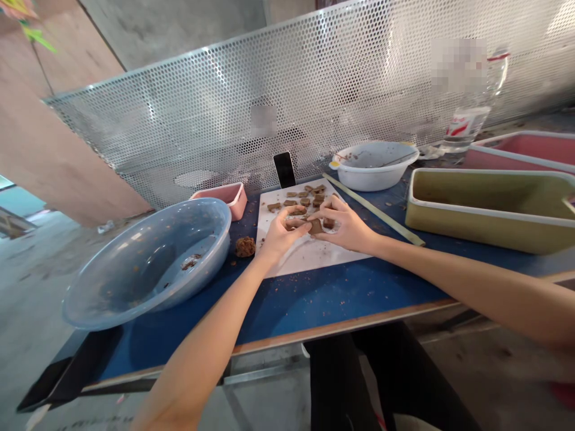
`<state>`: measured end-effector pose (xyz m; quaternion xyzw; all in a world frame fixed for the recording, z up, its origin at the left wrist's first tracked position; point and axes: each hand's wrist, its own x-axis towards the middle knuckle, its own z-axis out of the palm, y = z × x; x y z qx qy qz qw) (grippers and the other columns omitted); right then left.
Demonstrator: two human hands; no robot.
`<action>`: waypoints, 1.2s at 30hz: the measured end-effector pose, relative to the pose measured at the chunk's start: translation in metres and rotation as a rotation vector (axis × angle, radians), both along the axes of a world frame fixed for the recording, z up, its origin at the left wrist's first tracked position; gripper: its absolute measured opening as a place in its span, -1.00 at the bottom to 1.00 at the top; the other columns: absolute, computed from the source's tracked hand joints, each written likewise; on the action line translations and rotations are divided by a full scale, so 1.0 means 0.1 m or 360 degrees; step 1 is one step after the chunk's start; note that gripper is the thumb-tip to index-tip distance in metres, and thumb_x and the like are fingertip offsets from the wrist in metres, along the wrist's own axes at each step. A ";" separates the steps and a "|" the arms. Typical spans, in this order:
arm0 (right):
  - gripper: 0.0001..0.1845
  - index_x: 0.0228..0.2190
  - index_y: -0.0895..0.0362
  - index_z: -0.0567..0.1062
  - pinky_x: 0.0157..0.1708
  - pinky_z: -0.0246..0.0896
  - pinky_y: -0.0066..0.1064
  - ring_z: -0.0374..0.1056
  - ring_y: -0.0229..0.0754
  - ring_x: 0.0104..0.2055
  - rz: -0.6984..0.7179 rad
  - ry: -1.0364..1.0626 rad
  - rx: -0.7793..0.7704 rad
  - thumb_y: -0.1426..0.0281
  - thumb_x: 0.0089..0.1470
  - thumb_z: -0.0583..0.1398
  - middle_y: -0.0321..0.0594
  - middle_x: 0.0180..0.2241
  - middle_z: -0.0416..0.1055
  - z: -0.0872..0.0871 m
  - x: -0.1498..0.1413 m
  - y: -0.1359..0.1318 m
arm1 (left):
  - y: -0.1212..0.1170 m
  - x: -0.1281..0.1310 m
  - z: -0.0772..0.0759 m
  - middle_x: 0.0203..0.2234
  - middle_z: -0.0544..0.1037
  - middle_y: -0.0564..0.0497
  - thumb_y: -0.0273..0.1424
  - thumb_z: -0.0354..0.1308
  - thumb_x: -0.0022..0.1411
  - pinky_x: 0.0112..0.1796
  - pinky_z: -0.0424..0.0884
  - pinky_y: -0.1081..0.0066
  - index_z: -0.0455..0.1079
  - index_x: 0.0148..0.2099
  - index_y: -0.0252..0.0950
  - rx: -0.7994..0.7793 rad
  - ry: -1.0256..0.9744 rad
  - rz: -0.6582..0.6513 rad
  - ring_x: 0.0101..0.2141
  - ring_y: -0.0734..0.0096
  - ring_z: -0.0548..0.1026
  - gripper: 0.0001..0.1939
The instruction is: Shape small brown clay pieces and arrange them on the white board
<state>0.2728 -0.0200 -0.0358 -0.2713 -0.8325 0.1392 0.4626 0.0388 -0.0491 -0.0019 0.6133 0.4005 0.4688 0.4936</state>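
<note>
Over a white sheet (pixel 287 266) my left hand (pixel 284 232) and my right hand (pixel 344 226) meet, closed around one small brown clay-like piece (pixel 315 227). The fingers of both hands press on its sides. Several similar flat brown pieces (pixel 290 203) lie in loose rows on the sheet just beyond my fingers. Some of them are partly hidden by my hands. A rough brown crumbly lump (pixel 245 246) sits on the blue table, left of the sheet and beside my left wrist.
A large blue basin (pixel 148 257) and a small pink box (pixel 238 200) stand left. A phone (pixel 284 169) leans against the perforated metal screen (pixel 215 114). Rightward are a pale strip (pixel 377 211), white basin (pixel 375 176), olive planter (pixel 485 221), pink planter (pixel 525 157) and plastic bottle (pixel 467 126).
</note>
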 end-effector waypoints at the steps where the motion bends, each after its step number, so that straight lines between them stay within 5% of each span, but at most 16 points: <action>1: -0.49 0.17 -0.11 0.64 0.07 0.57 0.09 0.42 0.00 -0.07 -0.0015 -0.0021 -0.0005 0.18 0.22 0.49 -0.10 0.04 0.35 0.00 0.00 0.00 | 0.01 0.00 -0.01 -0.27 0.75 -0.04 -0.04 0.70 0.01 -0.24 0.57 0.24 0.48 0.17 -0.18 0.0005 -0.0003 0.0007 -0.23 0.14 0.70 -0.22; 3: -0.42 0.21 -0.11 0.61 0.12 0.56 0.13 0.42 0.03 -0.01 -0.0033 -0.0030 -0.0006 0.17 0.20 0.51 -0.07 0.09 0.30 -0.01 0.01 -0.01 | 0.02 -0.01 -0.02 -0.30 0.74 -0.02 -0.04 0.70 0.03 -0.23 0.56 0.25 0.47 0.17 -0.18 0.0014 -0.0013 0.0008 -0.24 0.17 0.70 -0.23; 11: -0.69 0.00 -0.08 0.72 0.27 0.43 0.20 0.37 0.12 0.13 -0.0129 -0.0010 0.0098 0.17 0.25 0.49 -0.06 0.08 0.25 0.04 0.00 -0.05 | 0.07 -0.02 -0.05 -0.35 0.71 0.02 -0.09 0.70 0.03 -0.22 0.55 0.26 0.47 0.16 -0.19 0.0028 -0.0038 -0.0001 -0.28 0.21 0.69 -0.24; 16: -0.49 0.13 -0.07 0.64 0.36 0.27 0.38 0.37 0.26 0.22 -0.0265 -0.0176 0.0033 0.15 0.19 0.52 0.02 0.17 0.26 0.06 -0.01 -0.08 | 0.08 -0.04 -0.05 -0.33 0.71 0.00 -0.08 0.70 0.03 -0.21 0.58 0.21 0.48 0.17 -0.20 0.0071 -0.0011 0.0011 -0.26 0.16 0.69 -0.24; 25: -0.67 -0.02 -0.01 0.66 0.30 0.34 0.33 0.38 0.28 0.21 -0.0337 -0.0094 0.0091 0.15 0.25 0.47 0.02 0.08 0.30 0.10 -0.01 -0.09 | 0.08 -0.03 -0.04 -0.29 0.71 -0.02 0.06 0.62 0.13 -0.25 0.52 0.28 0.47 0.20 -0.20 0.0043 0.0000 0.0040 -0.29 0.26 0.66 -0.24; 32: -0.45 -0.02 0.03 0.57 0.33 0.26 0.41 0.36 0.32 0.22 -0.0327 -0.0156 0.0005 0.11 0.07 0.59 0.02 0.09 0.29 0.07 -0.02 -0.08 | 0.07 -0.03 -0.05 -0.22 0.75 -0.05 -0.09 0.71 0.03 -0.11 0.60 0.17 0.42 0.23 -0.18 -0.0010 -0.0080 -0.0099 -0.16 0.11 0.73 -0.16; 36: -0.24 0.29 -0.08 0.48 0.35 0.28 0.35 0.36 0.26 0.24 -0.0109 -0.0331 -0.0068 0.01 0.17 0.52 0.03 0.18 0.29 0.10 0.07 -0.05 | 0.05 -0.06 -0.03 -0.24 0.74 -0.03 -0.17 0.68 0.08 -0.07 0.59 0.17 0.43 0.24 -0.19 0.0002 -0.0033 -0.0125 -0.15 0.14 0.74 -0.22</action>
